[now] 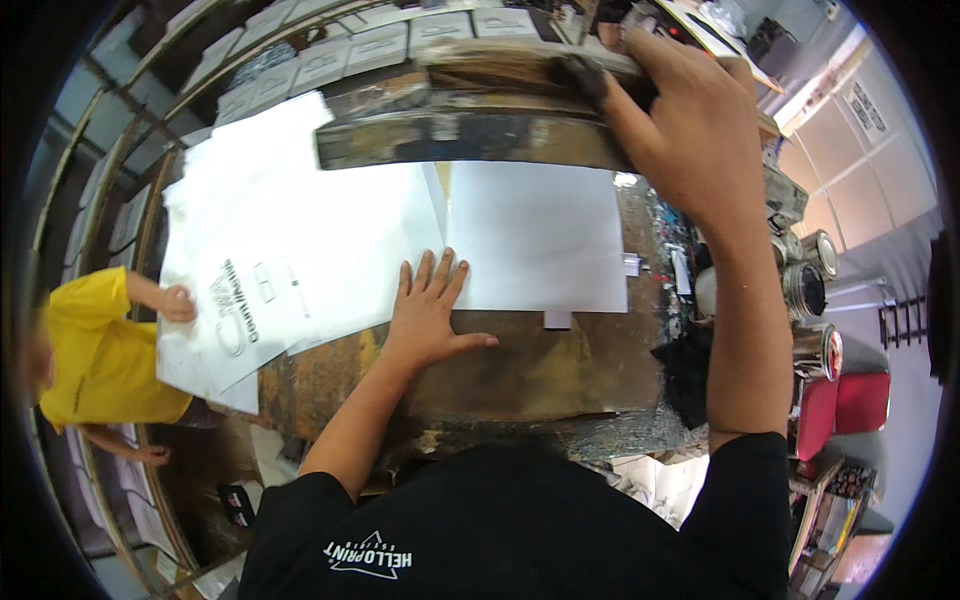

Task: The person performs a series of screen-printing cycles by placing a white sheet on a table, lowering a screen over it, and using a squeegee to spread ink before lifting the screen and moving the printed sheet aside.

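My left hand [428, 318] lies flat with its fingers spread, the fingertips on a white sheet [540, 240] and the edge of the paper pile beside it. At upper right my right hand [690, 125] is closed around the corner of a stained wooden screen-printing frame [470, 140], which is tilted up over the far edge of the sheet. Its mesh side cannot be made out. To the left spreads a loose pile of white paper bags or sheets [350, 230], the nearest with dark print. Small tabs [557, 320] stick up by the sheet's near edge.
A person in a yellow shirt [95, 340] stands at the left with one hand at the pile. Cans [803, 290] and a black cloth [688, 370] line the right edge. Drying racks [100, 100] stand at left; printed sheets [380, 45] lie at the back.
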Tool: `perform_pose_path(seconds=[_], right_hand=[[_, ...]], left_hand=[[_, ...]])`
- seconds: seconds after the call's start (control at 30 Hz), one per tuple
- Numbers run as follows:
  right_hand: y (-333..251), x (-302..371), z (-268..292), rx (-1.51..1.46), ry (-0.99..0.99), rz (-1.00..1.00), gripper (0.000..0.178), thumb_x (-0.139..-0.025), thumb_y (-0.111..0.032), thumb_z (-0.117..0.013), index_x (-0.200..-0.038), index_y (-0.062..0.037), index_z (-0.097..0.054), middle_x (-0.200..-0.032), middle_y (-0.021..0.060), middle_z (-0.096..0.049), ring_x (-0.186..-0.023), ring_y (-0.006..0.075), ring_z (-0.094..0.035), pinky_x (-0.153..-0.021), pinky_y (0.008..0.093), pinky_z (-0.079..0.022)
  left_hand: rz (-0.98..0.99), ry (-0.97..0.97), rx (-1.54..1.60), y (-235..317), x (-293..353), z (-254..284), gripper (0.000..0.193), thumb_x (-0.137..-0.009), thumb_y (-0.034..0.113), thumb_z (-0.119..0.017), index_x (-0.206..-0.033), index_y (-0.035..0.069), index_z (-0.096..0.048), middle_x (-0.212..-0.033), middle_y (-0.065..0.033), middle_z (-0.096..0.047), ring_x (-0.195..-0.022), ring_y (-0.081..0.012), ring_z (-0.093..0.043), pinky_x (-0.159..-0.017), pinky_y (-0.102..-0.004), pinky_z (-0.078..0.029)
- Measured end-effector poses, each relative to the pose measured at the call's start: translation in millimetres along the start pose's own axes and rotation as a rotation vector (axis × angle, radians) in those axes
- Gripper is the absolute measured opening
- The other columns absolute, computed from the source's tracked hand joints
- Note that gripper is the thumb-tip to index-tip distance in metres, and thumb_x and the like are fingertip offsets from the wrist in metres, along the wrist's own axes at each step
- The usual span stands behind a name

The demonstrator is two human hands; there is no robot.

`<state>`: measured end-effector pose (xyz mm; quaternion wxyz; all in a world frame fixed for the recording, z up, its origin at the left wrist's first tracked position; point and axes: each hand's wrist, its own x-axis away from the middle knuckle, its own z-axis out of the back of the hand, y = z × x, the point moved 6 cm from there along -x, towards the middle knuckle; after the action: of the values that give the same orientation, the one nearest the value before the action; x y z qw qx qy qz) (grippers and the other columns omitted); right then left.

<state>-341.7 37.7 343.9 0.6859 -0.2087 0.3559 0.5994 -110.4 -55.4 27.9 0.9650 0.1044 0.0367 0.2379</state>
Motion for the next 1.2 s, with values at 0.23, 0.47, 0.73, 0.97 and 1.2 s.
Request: perform_pose_path(seconds=[0.23, 0.47, 0.73, 0.97, 1.2], right_hand=[[0.2, -24.0, 1.9, -0.010, -0.179, -0.148, 0.063, -0.108, -0.055, -0.052, -0.076, -0.0023, -0.067, -0.070, 0.0119, -0.066, -0.070, 0.0245, -0.063, -0.090, 0.0522, -0.049], [7.9, -26.3, 11.0, -0.016, -0.236, -0.206, 0.064, -0.108, -0.056, -0.052, -0.078, -0.0021, -0.067, -0.072, 0.0128, -0.068, -0.071, 0.0260, -0.065, -0.092, 0.0519, -0.048], [-2.6, -26.4, 21.3, -0.014, -0.267, -0.233, 0.065, -0.108, -0.058, -0.051, -0.080, -0.0019, -0.067, -0.074, 0.0137, -0.069, -0.073, 0.0277, -0.066, -0.094, 0.0516, -0.046], [-10.6, -19.3, 18.4, -0.033, -0.294, -0.230, 0.066, -0.107, -0.060, -0.052, -0.081, -0.0015, -0.068, -0.077, 0.0150, -0.070, -0.075, 0.0298, -0.067, -0.095, 0.0508, -0.044], [-0.3, -11.3, 3.5, -0.047, -0.164, -0.113, 0.052, -0.100, -0.052, -0.063, -0.090, -0.0017, -0.069, -0.083, 0.0178, -0.072, -0.083, 0.0349, -0.068, -0.090, 0.0493, -0.045]], left_hand=[[-0.284, 0.019, 0.137, 129.0, -72.2, -35.9, 0.127, -0.076, 0.096, -0.061, -0.162, 0.004, -0.049, -0.173, -0.0242, -0.035, -0.162, -0.0491, -0.026, -0.131, -0.0695, -0.009], [-0.422, 0.065, 0.134, 186.2, -88.9, -47.0, 0.128, -0.077, 0.100, -0.052, -0.160, 0.003, -0.051, -0.168, -0.0240, -0.041, -0.158, -0.0475, -0.031, -0.129, -0.0751, -0.006], [-0.434, 0.118, 0.151, 192.6, -87.7, -48.6, 0.129, -0.077, 0.100, -0.052, -0.159, 0.001, -0.051, -0.166, -0.0253, -0.042, -0.156, -0.0479, -0.032, -0.127, -0.0767, -0.011], [-0.476, 0.254, 0.178, 185.9, -80.1, -60.1, 0.126, -0.079, 0.098, -0.054, -0.160, 0.003, -0.050, -0.168, -0.0249, -0.040, -0.156, -0.0480, -0.033, -0.127, -0.0753, -0.015], [-0.460, 0.368, 0.372, 155.4, -74.2, -0.3, 0.120, -0.076, 0.082, -0.077, -0.164, 0.007, -0.045, -0.168, -0.0240, -0.041, -0.158, -0.0460, -0.034, -0.130, -0.0688, -0.017]])
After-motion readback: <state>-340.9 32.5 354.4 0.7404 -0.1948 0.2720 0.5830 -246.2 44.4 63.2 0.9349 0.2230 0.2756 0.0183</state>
